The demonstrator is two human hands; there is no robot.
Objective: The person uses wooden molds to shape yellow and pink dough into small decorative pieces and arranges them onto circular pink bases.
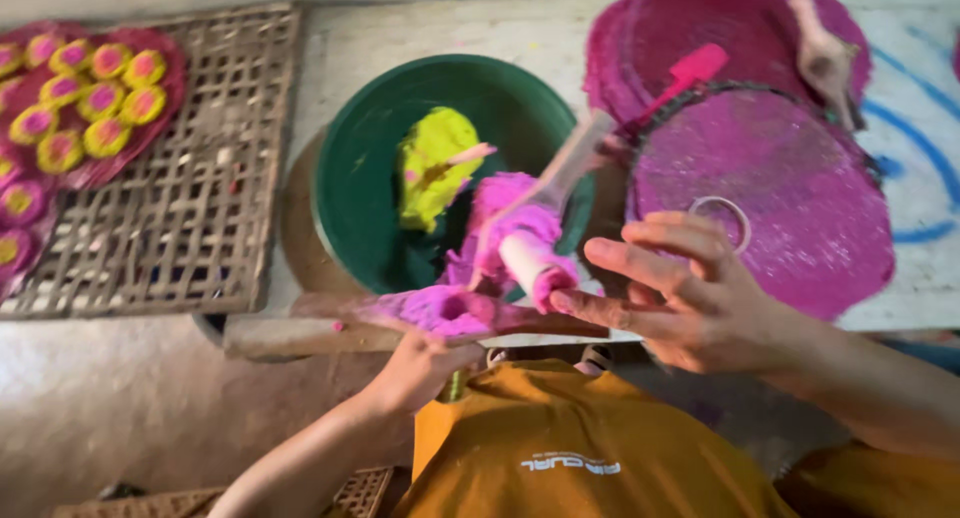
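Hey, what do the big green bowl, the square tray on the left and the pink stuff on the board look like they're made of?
Green bowl: likely plastic or enamelled metal, going by its smooth, even, slightly glossy wall. Square tray: woven split bamboo or cane, shown by its open lattice of pale strips. Pink stuff on the wooden board: seemingly soft dough or paste, matte, lumpy and smeared.

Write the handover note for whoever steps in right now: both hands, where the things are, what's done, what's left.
Left hand: holds the wooden board from below, pink paste on it.
Right hand: fingers at the end of a white tube smeared with pink paste.
Green bowl behind holds yellow and pink paste.
Done: yellow-and-pink rounds lie on the woven tray, far left.
Left: plenty of paste in the bowl unshaped.
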